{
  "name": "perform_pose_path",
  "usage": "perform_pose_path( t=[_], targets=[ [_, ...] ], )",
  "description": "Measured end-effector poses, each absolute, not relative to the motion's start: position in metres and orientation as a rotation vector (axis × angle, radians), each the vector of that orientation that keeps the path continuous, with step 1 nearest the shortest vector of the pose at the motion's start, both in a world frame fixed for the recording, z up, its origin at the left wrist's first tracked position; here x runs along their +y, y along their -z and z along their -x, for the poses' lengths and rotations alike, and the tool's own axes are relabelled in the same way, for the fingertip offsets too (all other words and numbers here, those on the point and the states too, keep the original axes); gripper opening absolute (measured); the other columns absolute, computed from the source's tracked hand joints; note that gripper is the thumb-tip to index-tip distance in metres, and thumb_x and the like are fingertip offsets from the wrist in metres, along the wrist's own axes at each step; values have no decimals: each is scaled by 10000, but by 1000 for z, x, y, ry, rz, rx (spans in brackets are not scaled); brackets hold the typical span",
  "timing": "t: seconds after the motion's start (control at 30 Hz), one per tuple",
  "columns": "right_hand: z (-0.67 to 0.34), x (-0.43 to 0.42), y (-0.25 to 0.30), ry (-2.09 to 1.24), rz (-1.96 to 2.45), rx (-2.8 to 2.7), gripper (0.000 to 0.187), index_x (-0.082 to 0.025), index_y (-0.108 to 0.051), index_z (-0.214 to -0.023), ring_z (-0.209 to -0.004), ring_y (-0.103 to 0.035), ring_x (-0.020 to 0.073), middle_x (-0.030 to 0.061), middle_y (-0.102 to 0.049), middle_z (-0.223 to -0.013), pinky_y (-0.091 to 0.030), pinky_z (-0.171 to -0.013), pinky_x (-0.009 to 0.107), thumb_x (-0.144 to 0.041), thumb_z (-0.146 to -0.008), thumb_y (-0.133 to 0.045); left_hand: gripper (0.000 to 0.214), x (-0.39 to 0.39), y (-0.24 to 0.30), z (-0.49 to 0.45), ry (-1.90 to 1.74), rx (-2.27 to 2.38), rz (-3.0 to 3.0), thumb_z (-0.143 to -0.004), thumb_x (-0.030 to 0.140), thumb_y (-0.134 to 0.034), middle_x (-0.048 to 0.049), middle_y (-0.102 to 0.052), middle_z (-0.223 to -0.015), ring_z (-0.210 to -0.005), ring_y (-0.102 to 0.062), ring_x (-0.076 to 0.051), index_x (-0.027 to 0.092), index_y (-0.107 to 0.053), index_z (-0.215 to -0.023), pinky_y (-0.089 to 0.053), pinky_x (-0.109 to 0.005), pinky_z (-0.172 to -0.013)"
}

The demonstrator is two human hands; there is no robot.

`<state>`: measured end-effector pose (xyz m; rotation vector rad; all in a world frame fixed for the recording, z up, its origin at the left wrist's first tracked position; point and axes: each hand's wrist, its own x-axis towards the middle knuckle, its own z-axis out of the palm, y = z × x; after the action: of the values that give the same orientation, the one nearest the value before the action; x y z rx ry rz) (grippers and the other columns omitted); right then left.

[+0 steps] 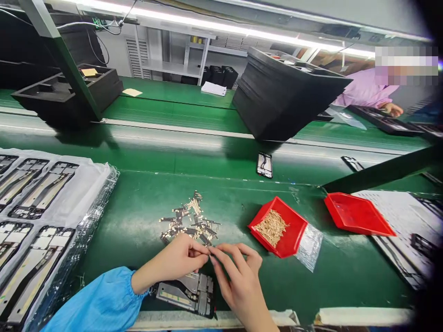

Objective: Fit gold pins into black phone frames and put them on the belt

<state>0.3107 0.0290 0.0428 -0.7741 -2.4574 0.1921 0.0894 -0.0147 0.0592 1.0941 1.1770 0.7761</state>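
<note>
My left hand (185,256), in a blue sleeve, is closed in a pinch with thumb against forefinger. My right hand (238,276) meets it fingertip to fingertip, also pinching. Whatever sits between the fingertips is too small to make out. Just below them lies a phone frame (187,294) with a grey and black inside, partly covered by my left hand. Beyond the fingertips is a loose pile of small black and gold strip-like parts (190,221). A red bin (297,230) holding many thin tan pieces (272,228) stands to the right.
On the left, several phone frames lie in a white tray (85,184) edged with clear plastic. Another red bin (358,214) is at the right. A lone phone frame (265,164) lies farther back, before stacked black trays (277,97). A co-worker's hand (392,109) shows at far right.
</note>
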Motion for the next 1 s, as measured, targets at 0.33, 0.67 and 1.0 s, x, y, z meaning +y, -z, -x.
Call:
perform_pose_path(
  t=[0.33,0.67,1.0],
  targets=[
    [-355,74,-29,-3,947,-2265,150,-233,-690,-1117,-962,-641,267,83,-752,-1022,-389,-913,439,-162,-1071,-566,251,-19,-52,-91,-760,1244,-1029,-882,338,-693,7,-632,-617,-542,-539,-145,149,-839,-958,-418,-262,-572],
    [-358,64,-47,-78,779,-2419,276,-277,-719,-1282,-1043,-635,279,91,-750,-1169,-420,-948,441,-168,-1035,-662,772,-14,-42,-87,-809,968,-685,-703,516,-955,-12,-757,-662,-518,-666,-161,105,-699,-1305,-522,-265,-561],
    [-319,25,-41,-717,808,-2431,111,-270,-713,-1073,-920,-582,243,12,-730,-932,-399,-846,379,-174,-1062,-659,642,-65,-54,-86,-917,1324,-1033,-1018,490,-706,-25,-749,-856,-689,-683,-176,234,-519,-1575,-555,-299,-665]
  ],
)
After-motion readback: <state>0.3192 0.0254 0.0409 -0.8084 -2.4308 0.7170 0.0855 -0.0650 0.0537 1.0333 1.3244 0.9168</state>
